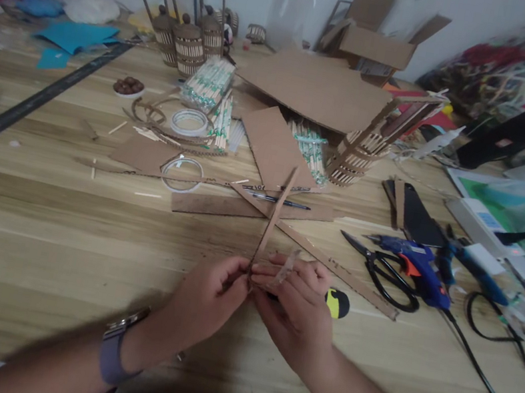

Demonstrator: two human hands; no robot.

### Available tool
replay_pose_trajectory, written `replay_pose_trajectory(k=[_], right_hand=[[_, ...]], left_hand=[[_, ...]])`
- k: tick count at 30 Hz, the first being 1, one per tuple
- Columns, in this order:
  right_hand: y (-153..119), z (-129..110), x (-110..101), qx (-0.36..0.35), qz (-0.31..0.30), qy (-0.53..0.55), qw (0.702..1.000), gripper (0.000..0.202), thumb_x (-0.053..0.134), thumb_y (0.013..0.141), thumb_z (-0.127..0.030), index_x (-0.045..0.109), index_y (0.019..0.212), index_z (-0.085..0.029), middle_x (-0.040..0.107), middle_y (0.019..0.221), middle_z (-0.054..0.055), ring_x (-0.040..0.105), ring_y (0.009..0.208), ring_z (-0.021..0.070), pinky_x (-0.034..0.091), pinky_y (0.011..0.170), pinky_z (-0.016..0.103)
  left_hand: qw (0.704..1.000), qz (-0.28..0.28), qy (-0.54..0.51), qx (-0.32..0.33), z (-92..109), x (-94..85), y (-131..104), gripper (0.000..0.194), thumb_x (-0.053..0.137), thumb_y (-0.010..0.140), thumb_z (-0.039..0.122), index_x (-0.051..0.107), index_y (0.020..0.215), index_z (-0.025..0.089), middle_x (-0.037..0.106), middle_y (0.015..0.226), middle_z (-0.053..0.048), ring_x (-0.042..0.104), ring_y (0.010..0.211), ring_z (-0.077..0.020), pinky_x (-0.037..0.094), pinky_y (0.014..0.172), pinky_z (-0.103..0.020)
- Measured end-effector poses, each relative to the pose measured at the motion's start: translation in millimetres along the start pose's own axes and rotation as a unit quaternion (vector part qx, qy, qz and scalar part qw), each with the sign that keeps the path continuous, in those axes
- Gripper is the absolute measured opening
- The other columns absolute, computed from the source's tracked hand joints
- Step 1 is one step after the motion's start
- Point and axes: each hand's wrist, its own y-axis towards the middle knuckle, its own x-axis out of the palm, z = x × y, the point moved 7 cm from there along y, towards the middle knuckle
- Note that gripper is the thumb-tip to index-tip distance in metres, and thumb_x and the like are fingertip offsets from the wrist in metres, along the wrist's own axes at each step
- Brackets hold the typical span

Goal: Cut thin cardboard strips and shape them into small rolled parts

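Together, left hand [208,294] and right hand [301,306] pinch a narrow, flat cardboard strip [273,221]; streaky wooden tabletop [80,252] beneath.

Blue sheets [78,36] at back left; brown balls [128,85] heaped in white bowl [130,95].

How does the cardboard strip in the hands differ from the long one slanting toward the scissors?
The held strip is gripped by the left hand and right hand near one end; the slanting strip lies on the table. The held strip's visible part looks shorter than the slanting strip. Both are narrow brown cardboard.
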Motion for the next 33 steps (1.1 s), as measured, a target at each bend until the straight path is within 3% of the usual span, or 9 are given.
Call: replay_pose_trajectory(k=[5,10,13,19,27,33], right_hand=[[-1.0,5.3,1.8,0.029,-0.008,0.01,0.999,0.012,0.061,0.087,-0.016,0.068,0.089,-0.026,0.077,0.088,0.0,0.067,0.098,0.0238,0.036,0.088,0.04],[-1.1,12.3,1.5,0.059,0.003,0.033,0.998,0.011,0.06,0.087,-0.018,0.067,0.087,-0.026,0.077,0.084,0.001,0.068,0.096,0.0254,0.038,0.088,0.042],[-0.8,12.5,1.7,0.049,0.0,0.04,0.998,0.012,0.06,0.087,-0.017,0.067,0.088,-0.026,0.077,0.086,0.001,0.068,0.095,0.0254,0.039,0.088,0.043],[-2.7,7.9,2.6,0.014,-0.012,0.011,1.0,0.009,0.064,0.087,-0.017,0.065,0.09,-0.026,0.077,0.098,0.002,0.065,0.107,0.0276,0.036,0.09,0.044],[-2.8,2.7,6.0,0.002,-0.023,-0.015,1.0,0.012,0.059,0.09,-0.015,0.062,0.094,-0.026,0.078,0.096,0.002,0.066,0.11,0.0254,0.03,0.091,0.042],[0.3,8.2,2.8,0.045,-0.013,0.018,0.999,0.012,0.057,0.092,-0.019,0.065,0.096,-0.027,0.078,0.092,0.001,0.068,0.106,0.0243,0.034,0.088,0.04]], left_hand=[[1.0,0.001,0.006,0.0,0.8,-0.6,-0.3,0.025,0.044,0.089,0.021,0.069,0.091,0.019,0.072,0.083,-0.001,0.064,0.078,-0.0181,0.046,0.069,-0.026],[1.0,-0.015,-0.017,-0.012,0.9,0.0,0.4,0.027,0.045,0.09,0.023,0.07,0.101,0.02,0.074,0.092,-0.002,0.066,0.086,-0.0196,0.048,0.073,-0.027],[0.998,-0.029,-0.052,-0.015,1.4,1.4,1.5,0.027,0.048,0.092,0.028,0.069,0.108,0.02,0.075,0.099,-0.003,0.067,0.088,-0.0196,0.049,0.074,-0.026],[0.996,-0.028,-0.082,-0.005,3.8,1.6,2.7,0.029,0.045,0.092,0.019,0.068,0.11,0.021,0.074,0.102,-0.002,0.065,0.099,-0.0197,0.048,0.085,-0.027],[0.999,-0.016,-0.045,-0.018,-1.3,-0.2,2.5,0.032,0.044,0.088,0.016,0.07,0.106,0.02,0.074,0.1,-0.002,0.065,0.091,-0.019,0.047,0.082,-0.027],[0.999,-0.014,-0.045,-0.011,-2.2,-0.3,1.9,0.032,0.044,0.086,0.014,0.071,0.103,0.018,0.072,0.089,-0.001,0.065,0.085,-0.0174,0.047,0.076,-0.025]])
